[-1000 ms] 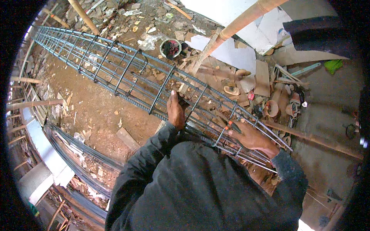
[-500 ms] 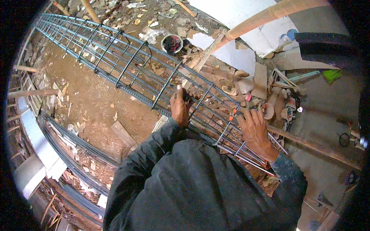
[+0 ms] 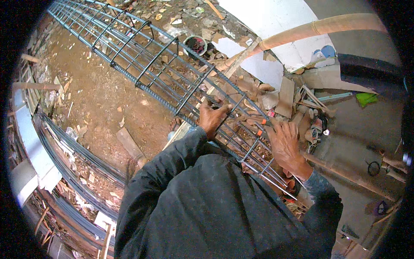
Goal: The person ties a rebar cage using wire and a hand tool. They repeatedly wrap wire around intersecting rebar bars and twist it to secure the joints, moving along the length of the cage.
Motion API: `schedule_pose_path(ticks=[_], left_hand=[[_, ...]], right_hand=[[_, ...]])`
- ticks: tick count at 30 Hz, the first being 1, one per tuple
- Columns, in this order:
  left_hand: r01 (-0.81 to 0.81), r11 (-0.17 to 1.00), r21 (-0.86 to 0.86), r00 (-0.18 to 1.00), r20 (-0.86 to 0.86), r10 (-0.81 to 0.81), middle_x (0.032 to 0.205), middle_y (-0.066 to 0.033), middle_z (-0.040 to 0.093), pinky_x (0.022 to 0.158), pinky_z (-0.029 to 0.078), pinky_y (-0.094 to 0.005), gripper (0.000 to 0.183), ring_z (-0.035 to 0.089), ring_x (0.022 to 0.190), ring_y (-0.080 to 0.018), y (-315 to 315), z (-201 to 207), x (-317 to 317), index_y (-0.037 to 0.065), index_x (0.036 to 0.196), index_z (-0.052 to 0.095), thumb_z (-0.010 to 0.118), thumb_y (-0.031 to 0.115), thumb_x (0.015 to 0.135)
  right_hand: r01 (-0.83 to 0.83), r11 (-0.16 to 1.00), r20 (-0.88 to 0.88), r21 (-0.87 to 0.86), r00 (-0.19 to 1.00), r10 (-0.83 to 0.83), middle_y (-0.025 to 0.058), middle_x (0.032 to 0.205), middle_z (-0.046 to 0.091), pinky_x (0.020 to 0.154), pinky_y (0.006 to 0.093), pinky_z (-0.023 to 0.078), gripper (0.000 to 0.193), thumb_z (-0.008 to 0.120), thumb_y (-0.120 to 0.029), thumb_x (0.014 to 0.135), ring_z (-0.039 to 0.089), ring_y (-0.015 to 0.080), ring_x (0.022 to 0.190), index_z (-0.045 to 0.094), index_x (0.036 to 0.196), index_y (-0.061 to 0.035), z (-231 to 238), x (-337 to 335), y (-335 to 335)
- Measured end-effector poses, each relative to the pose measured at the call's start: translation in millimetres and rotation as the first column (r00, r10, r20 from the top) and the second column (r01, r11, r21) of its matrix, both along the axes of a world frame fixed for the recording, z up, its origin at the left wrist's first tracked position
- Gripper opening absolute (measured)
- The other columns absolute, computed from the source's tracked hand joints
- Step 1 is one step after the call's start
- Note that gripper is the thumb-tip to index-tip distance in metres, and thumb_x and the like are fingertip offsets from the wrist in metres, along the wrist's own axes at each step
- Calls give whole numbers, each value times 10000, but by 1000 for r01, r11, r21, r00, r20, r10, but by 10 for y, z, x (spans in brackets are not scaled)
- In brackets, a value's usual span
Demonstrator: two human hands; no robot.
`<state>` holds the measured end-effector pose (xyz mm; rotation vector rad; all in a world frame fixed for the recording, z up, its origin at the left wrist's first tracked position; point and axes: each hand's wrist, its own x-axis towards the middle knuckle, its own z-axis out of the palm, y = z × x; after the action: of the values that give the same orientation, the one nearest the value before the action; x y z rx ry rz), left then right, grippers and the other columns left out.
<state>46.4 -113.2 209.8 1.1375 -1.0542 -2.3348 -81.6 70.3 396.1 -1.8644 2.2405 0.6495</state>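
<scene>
A long steel rebar cage (image 3: 148, 69) with square stirrups runs from the far left to just in front of me. My left hand (image 3: 212, 115) is closed at the cage's near part, fingers curled over something dark and thin beside a stirrup. Over the cage's right-hand bars lies my right hand (image 3: 284, 140), its fingers bent and closed. Two small orange marks (image 3: 260, 127) show just left of its fingertips; whether they belong to a tool or to the cage is unclear. What either hand grips is mostly hidden.
A bucket (image 3: 195, 45) with dark and reddish contents stands beyond the cage. A thick bamboo pole (image 3: 319, 28) slants across the upper right. Bundled steel bars (image 3: 82, 151) lie at left. Wood scraps and rubble cover the dirt floor. A bare foot (image 3: 174, 124) shows below the cage.
My left hand has turned, its thumb no longer pointing up, and its fingers now curl among the bars. The right hand stays at about the same place. The view has shifted slightly.
</scene>
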Motion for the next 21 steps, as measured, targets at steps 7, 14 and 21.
schedule_pose_path(ticks=[7, 14, 21], left_hand=[[216, 905, 366, 975, -133, -179, 996, -101, 704, 657, 672, -405, 425, 730, 893, -251, -52, -75, 13, -8, 1199, 602, 844, 170, 898], [289, 885, 364, 951, -218, -221, 968, -74, 684, 698, 665, -394, 370, 677, 850, -213, -87, -64, 121, -6, 1201, 628, 801, 175, 929], [232, 929, 288, 973, -62, -224, 924, -31, 661, 605, 539, -352, 393, 615, 766, -166, -36, -81, 43, 60, 1132, 638, 817, 335, 917]], right_hand=[[6, 999, 11, 33, 1000, -6, 227, 1433, 541, 1018, 560, 387, 390, 626, -78, 860, 533, 391, 1212, 670, 1243, -25, 86, 49, -54], [34, 999, 113, -36, 993, -30, 224, 1386, 539, 1020, 582, 391, 460, 609, -19, 828, 524, 419, 1193, 624, 1288, -26, 119, 49, 1], [141, 990, 251, 29, 957, -144, 254, 1377, 564, 1022, 569, 368, 526, 612, -51, 781, 543, 428, 1185, 625, 1304, -1, 49, -28, 58]])
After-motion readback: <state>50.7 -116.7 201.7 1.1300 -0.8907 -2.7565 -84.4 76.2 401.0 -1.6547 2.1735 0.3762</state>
